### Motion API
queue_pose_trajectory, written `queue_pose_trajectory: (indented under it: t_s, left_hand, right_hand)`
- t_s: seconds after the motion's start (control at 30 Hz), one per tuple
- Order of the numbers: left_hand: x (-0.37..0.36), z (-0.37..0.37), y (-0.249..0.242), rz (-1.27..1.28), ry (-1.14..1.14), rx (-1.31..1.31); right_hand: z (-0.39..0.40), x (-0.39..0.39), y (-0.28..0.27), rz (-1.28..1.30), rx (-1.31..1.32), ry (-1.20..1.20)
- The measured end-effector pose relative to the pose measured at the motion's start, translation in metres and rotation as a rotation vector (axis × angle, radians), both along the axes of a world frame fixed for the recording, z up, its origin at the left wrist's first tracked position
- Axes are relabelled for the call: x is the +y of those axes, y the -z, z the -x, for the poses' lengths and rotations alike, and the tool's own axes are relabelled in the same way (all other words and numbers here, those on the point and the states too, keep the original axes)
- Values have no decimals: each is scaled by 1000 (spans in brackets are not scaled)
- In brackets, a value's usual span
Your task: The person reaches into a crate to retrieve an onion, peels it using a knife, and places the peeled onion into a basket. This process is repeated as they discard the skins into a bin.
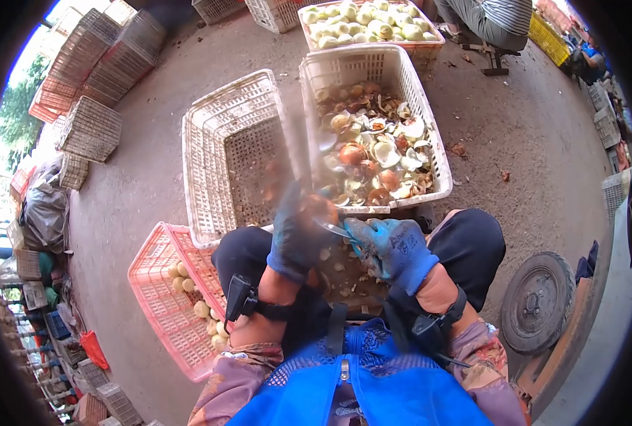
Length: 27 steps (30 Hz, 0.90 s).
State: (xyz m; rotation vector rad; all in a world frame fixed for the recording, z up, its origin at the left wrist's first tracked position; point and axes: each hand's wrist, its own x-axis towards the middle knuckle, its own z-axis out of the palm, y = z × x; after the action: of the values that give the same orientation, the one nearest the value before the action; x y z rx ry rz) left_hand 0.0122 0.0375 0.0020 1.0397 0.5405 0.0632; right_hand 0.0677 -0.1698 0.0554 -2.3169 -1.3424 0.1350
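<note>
My left hand [292,231], in a blue and dark glove, is closed around a brown-skinned onion [319,210], partly blurred. Just right of it, my right hand [390,248], also gloved, grips a small knife [336,229] whose blade points at the onion. Beyond my hands stands a white crate [440,167] holding onion skins, cut pieces and some brown onions. To its left, a second white crate [204,170] is tilted, with a few blurred brown onions inside. A pink crate [161,298] by my left leg holds several peeled onions [201,309].
Peeled onions fill a crate [429,42] at the far side, near a seated person [497,25]. Stacked crates [92,128] stand at the left. A small wheel [538,302] lies at my right. Skin scraps dot the floor.
</note>
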Motion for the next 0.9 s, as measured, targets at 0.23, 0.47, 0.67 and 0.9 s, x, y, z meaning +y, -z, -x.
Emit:
queue_pose_trajectory:
  t_s: [0.23, 0.47, 0.67, 0.9]
  left_hand:
    - [7, -5, 0, 445, -32, -10]
    - [11, -2, 33, -185, 99, -24]
    - [-1, -5, 17, -151, 58, -105]
    - [-13, -7, 10, -1011, -17, -128]
  right_hand:
    - [1, -2, 4, -45, -28, -5]
    - [7, 6, 4, 146, -80, 100]
    - [11, 7, 19, 58, 106, 132]
    - [21, 13, 8, -327, 275, 195]
